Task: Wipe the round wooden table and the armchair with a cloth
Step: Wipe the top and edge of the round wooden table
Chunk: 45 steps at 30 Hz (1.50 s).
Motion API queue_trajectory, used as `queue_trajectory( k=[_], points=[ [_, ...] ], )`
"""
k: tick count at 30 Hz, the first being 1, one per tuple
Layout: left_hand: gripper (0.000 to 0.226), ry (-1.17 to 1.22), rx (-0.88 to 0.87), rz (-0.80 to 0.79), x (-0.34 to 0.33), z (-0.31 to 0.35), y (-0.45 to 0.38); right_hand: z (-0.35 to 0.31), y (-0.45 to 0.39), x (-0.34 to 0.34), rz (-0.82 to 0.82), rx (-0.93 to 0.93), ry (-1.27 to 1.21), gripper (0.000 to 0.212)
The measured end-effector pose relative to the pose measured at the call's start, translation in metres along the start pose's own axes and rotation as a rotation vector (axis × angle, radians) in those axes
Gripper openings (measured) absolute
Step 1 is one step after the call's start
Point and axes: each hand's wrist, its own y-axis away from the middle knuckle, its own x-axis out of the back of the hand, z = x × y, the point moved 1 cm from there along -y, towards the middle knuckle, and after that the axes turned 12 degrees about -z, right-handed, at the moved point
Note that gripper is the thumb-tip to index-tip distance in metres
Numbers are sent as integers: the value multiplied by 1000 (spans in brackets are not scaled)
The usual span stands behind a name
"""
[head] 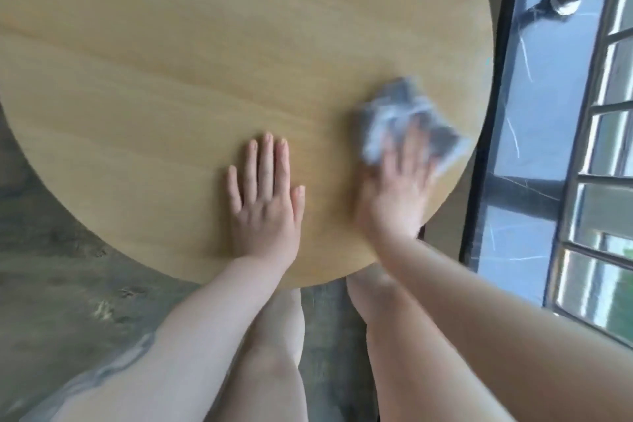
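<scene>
Cloth (pixel 407 116) looks soft and light, best pressed flat. Right hand (pixel 394 188) presses it, fingers spread, near the table (pixel 171 62) edge. Left hand (pixel 263 195) rests flat, empty.

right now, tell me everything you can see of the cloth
The cloth is a small grey rag with paler patches, crumpled and motion-blurred. It lies on the round wooden table near its right edge. The right hand presses on its near part with spread fingers; the rest pokes out beyond the fingertips.
</scene>
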Motion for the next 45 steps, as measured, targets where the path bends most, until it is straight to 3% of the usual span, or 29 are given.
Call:
queue_trajectory(
  k=[2,4,6,8,9,10,12,13,14,15,16,18,19,20,21,23,24,25,28,30,31,34,35,36,38,40,41,42,45],
  points=[
    [62,-12,-2,13,-3,-1,-1,-23,34,-23,-130,470,67,63],
    [60,-12,-39,11,-4,-2,-1,-8,14,-11,-134,728,227,58],
    [64,30,-16,11,0,-2,0,24,-6,3,-65,522,202,59],
    [68,135,132,25,5,-7,4,35,11,2,45,32,-12,60],
    [67,185,230,46,6,-13,6,23,30,-8,53,-75,-64,61],
    [66,218,316,64,6,-22,10,3,50,-22,25,15,-32,61],
    [61,232,389,87,6,-45,22,-33,76,-42,-209,616,98,60],
    [59,234,373,95,5,-57,28,-35,63,-39,-269,928,212,59],
    [58,234,345,85,6,-69,35,-30,36,-29,-233,1098,331,59],
    [57,231,322,59,8,-78,42,-22,12,-18,-180,1063,395,59],
    [57,225,314,32,9,-86,48,-9,-7,-10,-115,845,338,59],
    [58,232,347,-5,6,-91,55,24,-9,-1,39,179,115,60],
    [58,239,384,5,7,-91,56,27,12,-6,76,-23,26,59],
    [58,246,427,16,8,-88,55,16,38,-14,80,3,42,60],
    [59,247,470,16,6,-83,53,0,65,-31,-14,231,120,60],
    [61,241,524,26,6,-77,48,-25,92,-52,-255,914,307,57],
    [62,241,536,19,7,-76,46,-28,81,-51,-272,1110,382,54],
    [63,244,535,5,7,-76,46,-24,67,-46,-232,1098,403,53],
    [61,251,523,-28,7,-77,48,20,60,-30,-45,392,138,56],
    [61,260,539,-8,7,-72,47,22,95,-36,-15,163,70,58],
    [61,275,552,18,6,-66,46,9,109,-45,-75,296,88,57],
    [62,335,498,97,6,-43,42,-9,87,-47,-223,1011,293,50],
    [63,336,463,84,5,-36,40,1,60,-37,-141,1024,364,52],
    [66,311,447,47,3,-31,39,17,32,-24,-61,865,349,55],
    [69,238,458,-4,-2,-25,36,58,-8,1,89,289,121,59],
    [69,203,477,-8,-3,-25,35,68,-3,6,119,-164,-21,60],
    [69,198,476,-14,-3,-25,36,59,5,4,105,-141,22,62],
    [69,198,474,-22,-3,-25,36,46,12,-1,72,77,96,64],
    [71,233,481,-50,0,-27,35,33,-8,9,-241,1055,502,58]
  ],
)
